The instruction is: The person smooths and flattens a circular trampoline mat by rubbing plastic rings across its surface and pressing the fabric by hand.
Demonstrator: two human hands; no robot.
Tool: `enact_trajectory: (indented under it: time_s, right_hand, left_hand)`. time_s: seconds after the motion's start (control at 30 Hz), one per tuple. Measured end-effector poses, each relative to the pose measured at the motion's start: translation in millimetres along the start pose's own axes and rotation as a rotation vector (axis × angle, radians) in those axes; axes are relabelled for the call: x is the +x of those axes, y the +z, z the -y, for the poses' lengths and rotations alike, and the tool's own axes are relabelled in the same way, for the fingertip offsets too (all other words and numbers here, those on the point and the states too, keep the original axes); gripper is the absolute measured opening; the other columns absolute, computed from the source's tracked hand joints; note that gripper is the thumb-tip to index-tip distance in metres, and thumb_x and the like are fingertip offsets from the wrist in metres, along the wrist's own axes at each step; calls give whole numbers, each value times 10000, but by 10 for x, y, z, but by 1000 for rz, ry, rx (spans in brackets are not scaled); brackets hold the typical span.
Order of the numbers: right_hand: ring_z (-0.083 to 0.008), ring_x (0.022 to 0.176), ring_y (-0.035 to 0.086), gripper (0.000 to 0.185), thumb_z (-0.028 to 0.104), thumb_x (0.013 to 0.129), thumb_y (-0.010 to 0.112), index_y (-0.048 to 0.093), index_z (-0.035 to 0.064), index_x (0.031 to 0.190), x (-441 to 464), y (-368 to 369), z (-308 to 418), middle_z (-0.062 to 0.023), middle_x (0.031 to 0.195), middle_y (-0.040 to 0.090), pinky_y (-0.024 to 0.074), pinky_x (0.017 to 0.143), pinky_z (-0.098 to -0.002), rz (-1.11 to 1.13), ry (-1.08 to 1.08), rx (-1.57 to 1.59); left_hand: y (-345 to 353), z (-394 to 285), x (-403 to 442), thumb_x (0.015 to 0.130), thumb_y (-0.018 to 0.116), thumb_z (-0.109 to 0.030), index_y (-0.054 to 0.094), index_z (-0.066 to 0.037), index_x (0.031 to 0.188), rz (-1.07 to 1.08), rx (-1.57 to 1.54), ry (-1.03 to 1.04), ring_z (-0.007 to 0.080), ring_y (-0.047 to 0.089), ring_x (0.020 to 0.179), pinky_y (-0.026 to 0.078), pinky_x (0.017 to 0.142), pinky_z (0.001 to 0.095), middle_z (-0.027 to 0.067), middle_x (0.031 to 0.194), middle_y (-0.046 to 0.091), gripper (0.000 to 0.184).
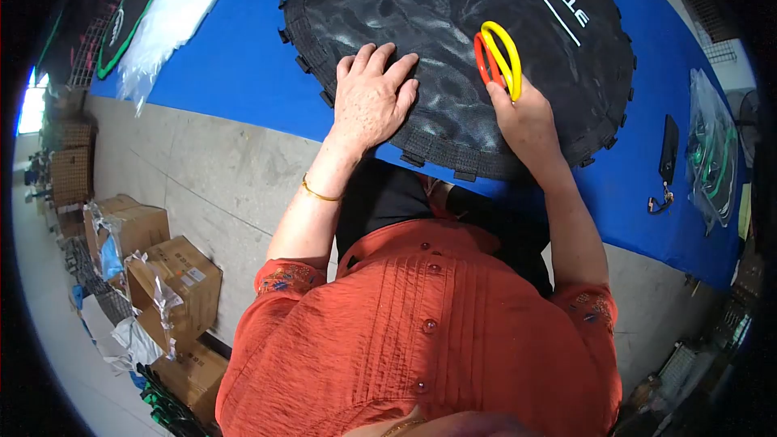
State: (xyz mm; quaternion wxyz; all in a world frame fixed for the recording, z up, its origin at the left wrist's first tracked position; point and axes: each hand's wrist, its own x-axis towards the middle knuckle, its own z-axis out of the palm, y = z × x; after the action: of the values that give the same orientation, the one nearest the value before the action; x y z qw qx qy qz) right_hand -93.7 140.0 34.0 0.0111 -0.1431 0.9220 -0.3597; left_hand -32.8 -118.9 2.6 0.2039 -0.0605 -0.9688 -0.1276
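A round black mesh mat [441, 73] with webbing round its edge, several black tabs along the rim and white lettering is spread out in front of me. My left hand [372, 101] lies flat on its near left part, fingers spread and holding nothing. Over the near right part, my right hand [530, 125] is closed on a pair of scissors [515, 65]. Their red and yellow handle loops point away from me; the blades are hidden in the hand.
The mat lies on a blue-covered table [243, 81]. White plastic sheeting [174, 20] and a green-edged black piece [121, 20] are at upper left. A clear bag [712, 150] and a black strip [668, 148] lie at right. Cardboard boxes [190, 283] stand on the floor at left.
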Motion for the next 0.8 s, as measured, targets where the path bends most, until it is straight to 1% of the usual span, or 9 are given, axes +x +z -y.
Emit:
enact_trajectory:
  time_s: [0.03, 0.07, 0.17, 0.2, 0.3, 0.4, 0.53, 0.67, 0.8]
  right_hand:
    - [-507, 931, 729, 298, 302, 1047, 692, 707, 33, 1172, 18, 15, 6, -295, 948, 747, 570, 818, -578, 3, -2, 17]
    - [-508, 933, 729, 301, 305, 1046, 691, 705, 34, 1177, 54, 34, 10, -295, 948, 748, 571, 819, -579, 6, -6, 34]
    - [-511, 941, 728, 310, 309, 1047, 685, 697, 38, 1199, 49, 77, 38, -296, 954, 748, 571, 825, -582, 9, -16, 40]
    - [-512, 944, 728, 313, 309, 1047, 683, 695, 40, 1207, 44, 87, 50, -297, 957, 749, 571, 828, -583, 9, -19, 33]
    - [-513, 954, 728, 317, 309, 1050, 676, 689, 43, 1223, 27, 97, 86, -301, 970, 750, 572, 840, -583, 9, -2, 14]
    - [-514, 978, 725, 338, 302, 1049, 675, 687, 39, 1260, 107, 122, 93, -302, 1001, 752, 571, 861, -581, 56, 16, 127]
    - [-514, 1002, 724, 363, 289, 1050, 674, 686, 39, 1312, 165, 198, 153, -302, 1034, 753, 573, 871, -567, 89, -30, 216]
    - [-504, 1042, 722, 354, 274, 1053, 671, 695, 53, 1328, 119, 290, 244, -301, 1084, 750, 578, 876, -544, 103, -15, 188]
    - [-503, 1048, 717, 360, 270, 1053, 672, 686, 61, 1345, 222, 335, 286, -302, 1089, 746, 577, 884, -556, 111, -67, 235]
  left_hand:
    - [-3, -6, 4, 1012, 692, -333, 714, -193, 1408, 9, 5, 1, 367, 554, 1399, 398, 1159, 535, 169, 1464, 650, 420]
    - [7, -10, 5, 1017, 687, -332, 696, -165, 1423, 17, 35, 9, 365, 557, 1396, 402, 1164, 547, 160, 1469, 650, 440]
    - [27, -78, 36, 1021, 680, -340, 674, -128, 1442, 51, 55, 23, 373, 547, 1418, 401, 1181, 569, 153, 1488, 644, 471]
    - [45, -123, 31, 1024, 679, -365, 655, -100, 1458, 61, 42, 11, 382, 527, 1454, 385, 1212, 589, 151, 1514, 631, 509]
    - [53, -221, 13, 1022, 679, -446, 648, -127, 1482, 70, 3, 4, 409, 500, 1483, 354, 1238, 620, 187, 1549, 598, 561]
    - [80, -189, 9, 1018, 679, -466, 646, -133, 1486, 62, -3, 29, 425, 503, 1469, 360, 1228, 632, 204, 1543, 592, 575]
    - [66, -177, 23, 1009, 691, -471, 649, -128, 1478, 71, -20, 36, 421, 515, 1442, 364, 1223, 631, 206, 1513, 603, 583]
    - [79, -181, 17, 992, 701, -460, 648, -114, 1466, 70, -52, 29, 443, 494, 1451, 349, 1225, 645, 210, 1515, 589, 590]
    - [82, -181, 17, 986, 708, -455, 646, -110, 1464, 67, -56, 30, 443, 495, 1447, 344, 1228, 645, 210, 1512, 590, 593]
